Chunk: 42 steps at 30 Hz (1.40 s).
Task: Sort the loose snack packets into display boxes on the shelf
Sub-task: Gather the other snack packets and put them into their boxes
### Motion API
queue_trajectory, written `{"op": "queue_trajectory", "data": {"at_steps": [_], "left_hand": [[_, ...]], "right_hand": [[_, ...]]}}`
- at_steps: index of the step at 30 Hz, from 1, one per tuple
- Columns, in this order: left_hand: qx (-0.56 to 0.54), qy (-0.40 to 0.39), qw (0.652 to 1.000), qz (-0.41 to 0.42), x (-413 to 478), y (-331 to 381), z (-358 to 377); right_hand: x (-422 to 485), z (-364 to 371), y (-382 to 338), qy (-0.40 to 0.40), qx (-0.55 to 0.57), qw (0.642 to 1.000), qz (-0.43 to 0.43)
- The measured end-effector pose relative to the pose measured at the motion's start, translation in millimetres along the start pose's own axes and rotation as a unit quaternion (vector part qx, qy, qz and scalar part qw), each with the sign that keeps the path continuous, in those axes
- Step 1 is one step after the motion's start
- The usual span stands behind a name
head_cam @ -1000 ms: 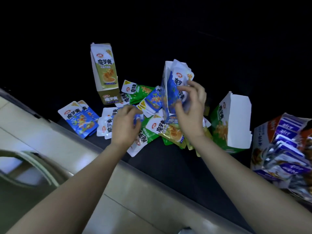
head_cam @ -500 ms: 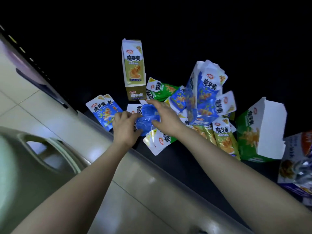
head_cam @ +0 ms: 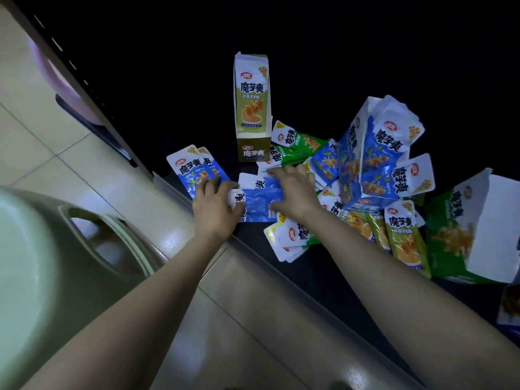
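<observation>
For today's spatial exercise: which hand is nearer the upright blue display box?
Right. The right hand lies just left of the blue display box; the left hand is much farther left.

Loose pkts [head_cam: 292,235] strewn btwn olive box [head_cam: 251,108], blue box [head_cam: 349,153].
</observation>
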<state>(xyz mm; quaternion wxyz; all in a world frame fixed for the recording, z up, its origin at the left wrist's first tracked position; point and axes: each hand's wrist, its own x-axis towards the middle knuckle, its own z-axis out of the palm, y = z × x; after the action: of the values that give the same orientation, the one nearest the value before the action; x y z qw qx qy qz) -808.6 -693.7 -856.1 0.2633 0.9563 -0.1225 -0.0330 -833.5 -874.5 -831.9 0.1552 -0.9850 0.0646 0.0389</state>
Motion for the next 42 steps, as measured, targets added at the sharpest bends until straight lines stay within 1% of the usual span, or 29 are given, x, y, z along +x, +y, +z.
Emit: {"op": "queue_trajectory", "data": {"at_steps": [2,3,4,5,7,10,11,13,14,15,17,18,21,25,26,28,31,32,34,36,38,39,40,41,42], "left_hand": [[-0.030,0.020,0.999,0.003,-1.9,2.8,-3.0],[-0.047,0.024,0.999,-0.003,-1.2,2.4,-2.2],[-0.068,0.021,0.997,-0.012,-1.0,2.5,-1.3],[-0.100,0.015,0.995,-0.024,-1.1,3.0,-1.5],[-0.194,0.022,0.980,-0.044,-1.3,5.6,-3.7],[-0.318,0.035,0.944,-0.076,-4.0,18.5,-12.4],[-0.374,0.016,0.923,-0.087,-4.5,24.7,-16.3],[-0.488,-0.039,0.866,-0.103,-6.9,38.7,-22.8],[-0.518,-0.051,0.847,-0.103,-8.6,45.2,-23.8],[-0.532,-0.049,0.838,-0.111,-10.0,50.3,-23.8],[-0.536,-0.028,0.835,-0.126,-10.8,59.6,-23.4],[-0.540,-0.023,0.832,-0.127,-11.5,64.2,-23.2],[-0.574,-0.051,0.811,-0.103,-15.4,86.6,-27.3],[-0.596,-0.143,0.789,-0.049,-19.9,131.2,-24.6],[-0.591,-0.163,0.789,-0.032,-19.8,144.4,-22.1],[-0.570,-0.186,0.800,0.007,-20.4,170.3,-17.0],[-0.502,-0.176,0.844,0.066,-22.8,202.6,-8.2],[-0.487,-0.172,0.853,0.077,-22.1,210.4,-2.9],[-0.469,-0.172,0.862,0.084,-21.0,222.9,4.9],[-0.477,-0.173,0.859,0.072,-19.9,231.1,11.3],[-0.511,-0.163,0.842,0.054,-21.3,234.9,17.0],[-0.526,-0.154,0.835,0.043,-21.7,234.2,19.5],[-0.536,-0.141,0.832,0.033,-21.7,232.7,21.8],[-0.543,-0.123,0.830,0.025,-21.2,230.2,23.0],[-0.543,-0.106,0.833,0.018,-19.7,227.1,24.1]], "right_hand": [[-2.0,1.6,3.9,0.020,0.024,1.000,0.005],[-3.4,0.1,5.4,0.025,0.062,0.998,0.013],[-4.9,-2.7,6.9,0.032,0.125,0.991,0.025],[-7.7,-8.8,7.2,0.039,0.203,0.978,0.040],[-13.5,-22.6,8.5,0.052,0.357,0.929,0.080],[-15.0,-32.0,6.5,0.063,0.463,0.875,0.130],[-15.3,-34.0,4.7,0.062,0.498,0.853,0.142],[-14.2,-31.3,2.4,0.040,0.569,0.809,0.144],[-15.2,-29.4,-0.4,0.025,0.587,0.798,0.137],[-18.1,-28.1,-3.5,0.005,0.583,0.802,0.129],[-26.9,-29.2,-8.0,-0.034,0.553,0.825,0.111],[-31.7,-32.6,-7.8,-0.040,0.536,0.837,0.105],[-48.4,-56.3,1.9,-0.013,0.512,0.855,0.088],[-71.8,-91.0,29.5,0.036,0.481,0.875,0.053],[-76.9,-97.5,39.0,0.055,0.475,0.877,0.052],[-87.5,-110.7,58.8,0.125,0.463,0.875,0.065],[-100.1,-126.6,90.3,0.248,0.473,0.841,0.091],[-103.8,-130.5,97.8,0.271,0.478,0.829,0.102],[-108.9,-132.3,104.6,0.275,0.492,0.820,0.097],[-112.4,-126.3,106.6,0.248,0.485,0.836,0.071],[-113.7,-117.2,108.8,0.225,0.442,0.866,0.055],[-113.0,-113.2,109.7,0.226,0.414,0.880,0.055],[-112.0,-110.8,110.9,0.240,0.385,0.889,0.061],[-111.5,-110.6,112.5,0.270,0.361,0.889,0.074],[-111.5,-111.6,115.7,0.316,0.349,0.877,0.096]]}}
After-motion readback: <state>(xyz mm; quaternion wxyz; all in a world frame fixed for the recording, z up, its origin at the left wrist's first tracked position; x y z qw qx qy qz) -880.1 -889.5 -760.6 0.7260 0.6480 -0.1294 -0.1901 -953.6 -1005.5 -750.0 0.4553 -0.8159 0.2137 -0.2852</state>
